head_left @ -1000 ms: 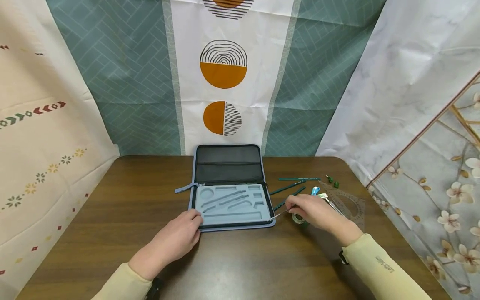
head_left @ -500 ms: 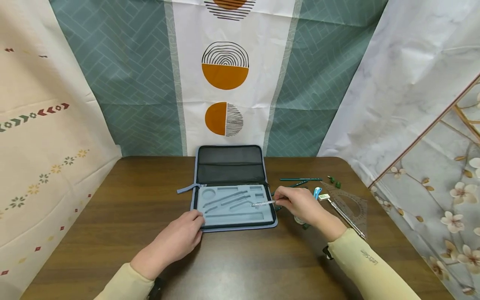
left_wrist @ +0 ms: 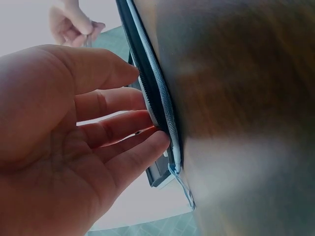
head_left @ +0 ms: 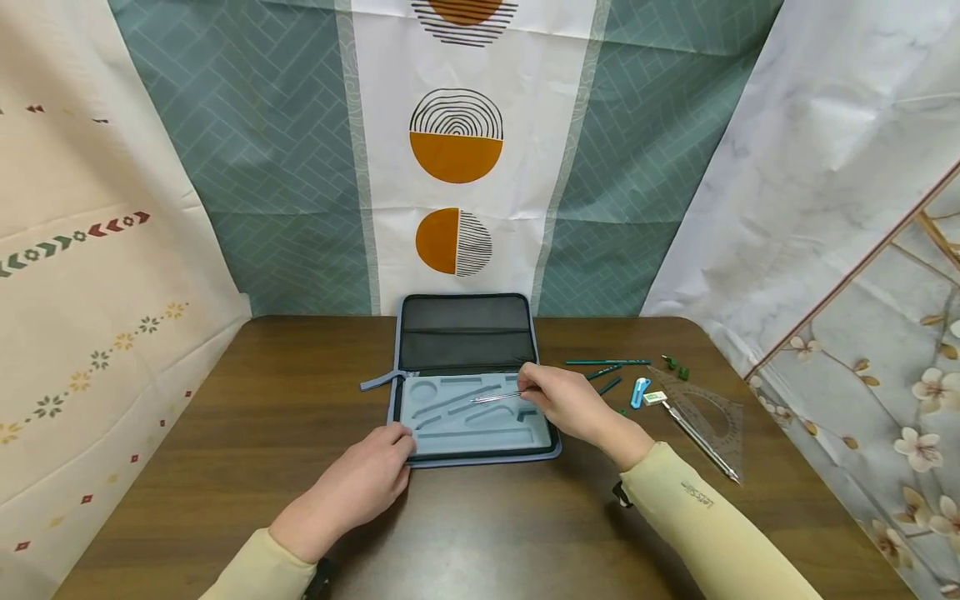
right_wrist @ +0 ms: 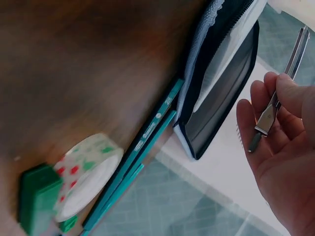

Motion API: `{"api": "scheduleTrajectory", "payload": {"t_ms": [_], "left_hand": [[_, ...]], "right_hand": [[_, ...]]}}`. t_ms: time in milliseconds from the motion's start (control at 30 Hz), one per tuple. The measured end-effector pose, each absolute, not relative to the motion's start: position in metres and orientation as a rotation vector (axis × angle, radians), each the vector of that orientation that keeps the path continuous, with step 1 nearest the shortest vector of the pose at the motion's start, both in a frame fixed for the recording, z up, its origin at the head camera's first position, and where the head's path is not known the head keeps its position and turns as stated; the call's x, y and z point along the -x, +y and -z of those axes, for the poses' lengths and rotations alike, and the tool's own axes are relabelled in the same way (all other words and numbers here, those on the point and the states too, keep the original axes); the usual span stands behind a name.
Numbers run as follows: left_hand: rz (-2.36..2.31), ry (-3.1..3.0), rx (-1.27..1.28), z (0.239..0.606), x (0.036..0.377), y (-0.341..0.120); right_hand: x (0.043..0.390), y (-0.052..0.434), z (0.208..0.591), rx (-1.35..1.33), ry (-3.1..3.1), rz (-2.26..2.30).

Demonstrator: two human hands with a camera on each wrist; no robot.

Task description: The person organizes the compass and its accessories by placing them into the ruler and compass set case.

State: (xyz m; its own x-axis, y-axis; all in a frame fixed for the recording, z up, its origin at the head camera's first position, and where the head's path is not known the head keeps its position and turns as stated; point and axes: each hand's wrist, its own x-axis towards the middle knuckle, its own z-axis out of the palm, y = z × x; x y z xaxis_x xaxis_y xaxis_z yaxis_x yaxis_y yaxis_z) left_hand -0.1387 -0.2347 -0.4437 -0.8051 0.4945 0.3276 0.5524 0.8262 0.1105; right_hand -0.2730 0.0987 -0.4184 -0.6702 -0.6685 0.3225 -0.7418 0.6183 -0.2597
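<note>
An open zip case with a grey foam insert of shaped slots lies mid-table. My left hand rests with straight fingers against the case's front left edge. My right hand hovers over the insert's right half and pinches a thin metal compass, its legs pointing left over the slots. In the right wrist view the compass sits between thumb and fingers, above the case's edge.
Right of the case lie green pencils, a blue small item, a clear protractor set square and small green pieces. A tape roll and green block lie near my right wrist. Curtains hang behind the table.
My right hand has carried the compass leftward from the table right of the case to above the foam insert. My left hand has stayed at the case's front edge.
</note>
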Motion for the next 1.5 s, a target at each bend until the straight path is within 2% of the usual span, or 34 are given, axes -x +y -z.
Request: {"api": "scheduleTrajectory", "payload": {"t_ms": [800,1500], "left_hand": [[0.314,-2.762,0.795,0.441,0.136,-0.235],[0.305,-2.771,0.787,0.439,0.136,-0.235]], "right_hand": [[0.292,0.04,0.422,-1.449,-2.771,-0.698],[0.3,0.014,0.431,-1.547,-2.705,-0.536]]}}
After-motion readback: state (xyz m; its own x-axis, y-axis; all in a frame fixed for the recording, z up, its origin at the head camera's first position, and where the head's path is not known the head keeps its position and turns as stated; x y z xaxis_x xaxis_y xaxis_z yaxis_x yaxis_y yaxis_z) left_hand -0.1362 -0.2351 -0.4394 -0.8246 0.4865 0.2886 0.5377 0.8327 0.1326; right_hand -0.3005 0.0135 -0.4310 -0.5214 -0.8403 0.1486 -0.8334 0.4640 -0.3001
